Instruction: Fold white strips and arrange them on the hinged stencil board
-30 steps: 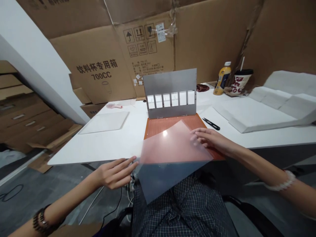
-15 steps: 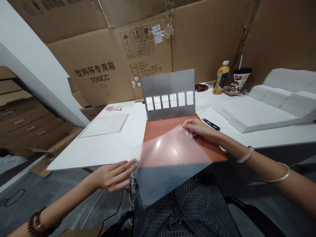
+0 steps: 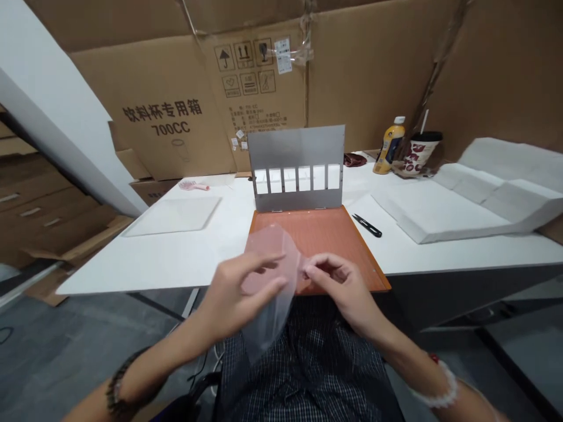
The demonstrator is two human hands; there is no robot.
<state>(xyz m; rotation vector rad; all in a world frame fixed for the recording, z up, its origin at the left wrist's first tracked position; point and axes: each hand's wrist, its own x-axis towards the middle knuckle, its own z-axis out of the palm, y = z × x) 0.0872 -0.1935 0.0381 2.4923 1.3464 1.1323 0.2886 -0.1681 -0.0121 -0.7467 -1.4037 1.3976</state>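
Observation:
A clear plastic sheet (image 3: 266, 328) is bent over between my hands, its lower end hanging past the table's front edge above my lap. My right hand (image 3: 341, 287) pinches one edge of it between thumb and fingers. On the other side my left hand (image 3: 235, 293) has its thumb and fingers apart, beside the sheet; whether the fingertips touch it I cannot tell. Below and behind lies an orange-brown board (image 3: 325, 234). A grey panel (image 3: 297, 146) with several rectangular cut-outs stands upright at the board's far edge.
Black thread snips (image 3: 367, 225) lie right of the board. A flat translucent stack (image 3: 176, 217) and a pink hairbrush (image 3: 193, 186) are at left. White foam sheeting (image 3: 457, 205), a yellow bottle (image 3: 389, 146) and a lidded cup (image 3: 421, 153) stand at right. Cardboard (image 3: 264, 58) walls the back.
The sheet, spread out before, is now bent and drawn in. My left hand has moved up and right towards it; my right hand has come down and nearer with the edge.

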